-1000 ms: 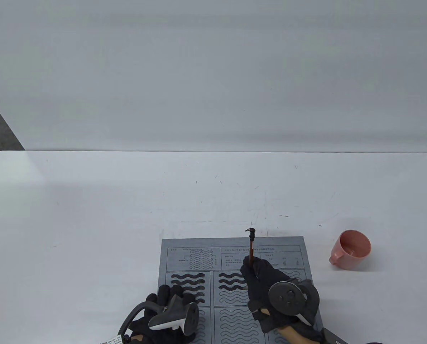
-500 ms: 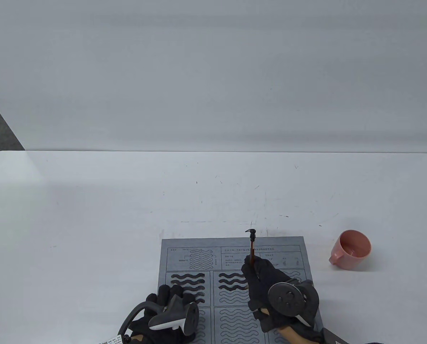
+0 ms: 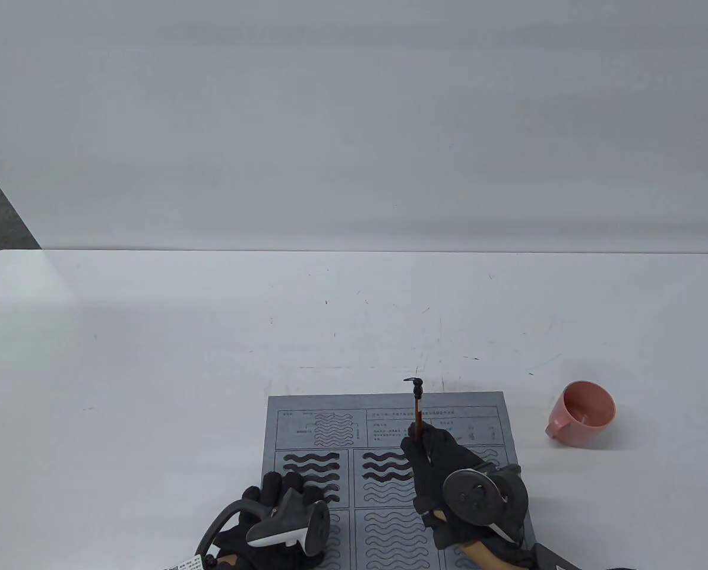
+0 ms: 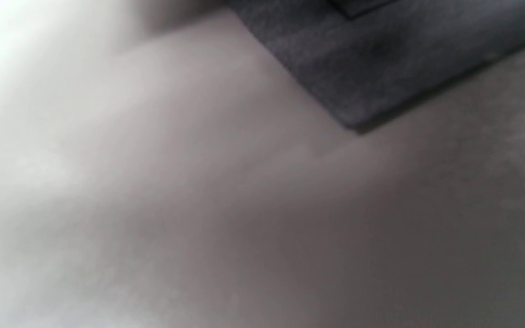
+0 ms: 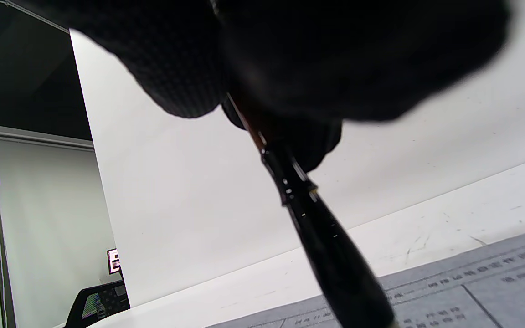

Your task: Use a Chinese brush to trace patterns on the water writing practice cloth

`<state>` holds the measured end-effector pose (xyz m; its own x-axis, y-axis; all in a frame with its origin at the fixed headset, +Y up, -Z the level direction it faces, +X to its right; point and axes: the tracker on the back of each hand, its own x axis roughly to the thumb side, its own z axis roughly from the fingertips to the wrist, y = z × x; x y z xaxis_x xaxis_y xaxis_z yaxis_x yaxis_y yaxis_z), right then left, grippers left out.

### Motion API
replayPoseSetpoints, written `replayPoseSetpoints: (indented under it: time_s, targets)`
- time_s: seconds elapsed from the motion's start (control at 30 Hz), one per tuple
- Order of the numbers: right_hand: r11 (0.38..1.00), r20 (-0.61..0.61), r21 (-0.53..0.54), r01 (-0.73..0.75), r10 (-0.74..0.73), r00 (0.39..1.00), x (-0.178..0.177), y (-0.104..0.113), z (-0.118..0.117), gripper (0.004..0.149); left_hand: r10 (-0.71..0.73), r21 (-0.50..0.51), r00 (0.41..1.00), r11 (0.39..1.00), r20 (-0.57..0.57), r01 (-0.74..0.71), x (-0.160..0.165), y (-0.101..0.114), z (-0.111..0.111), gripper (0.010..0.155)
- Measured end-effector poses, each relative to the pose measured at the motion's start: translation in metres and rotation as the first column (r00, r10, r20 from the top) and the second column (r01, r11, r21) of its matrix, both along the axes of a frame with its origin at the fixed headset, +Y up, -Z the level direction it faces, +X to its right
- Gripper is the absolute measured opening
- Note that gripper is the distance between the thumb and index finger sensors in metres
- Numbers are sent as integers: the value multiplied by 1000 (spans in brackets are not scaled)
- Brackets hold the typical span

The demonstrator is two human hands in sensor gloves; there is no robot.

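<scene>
A grey water writing cloth [image 3: 324,409] printed with wave patterns lies at the table's near edge; some waves in its left and middle panels are dark. My right hand [image 3: 428,460] grips a brown Chinese brush [image 3: 416,409] upright over the middle panel, its looped top end pointing away. In the right wrist view the gloved fingers [image 5: 290,54] hold the brush shaft [image 5: 317,228] and its dark head reaches down toward the cloth [image 5: 495,287]. My left hand [image 3: 283,493] rests flat on the cloth's left part. The left wrist view shows only a blurred cloth corner [image 4: 358,68].
A pink cup [image 3: 582,414] with water stands on the white table [image 3: 211,332] to the right of the cloth. A white backdrop panel [image 3: 354,119] rises behind the table.
My right hand with the brush has shifted very slightly; the brush top tilts a little to the left. The left hand has not moved.
</scene>
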<state>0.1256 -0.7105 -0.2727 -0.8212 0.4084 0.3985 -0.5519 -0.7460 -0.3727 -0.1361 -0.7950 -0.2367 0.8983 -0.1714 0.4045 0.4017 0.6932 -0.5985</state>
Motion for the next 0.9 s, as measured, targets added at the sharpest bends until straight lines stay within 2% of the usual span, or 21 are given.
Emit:
replayPoseSetpoints:
  time_s: [0.9]
  targets:
    - [1000,40,0,-16,16,999,3,2,1,39,0,0,1000,1000,0,0,0,0,0,89]
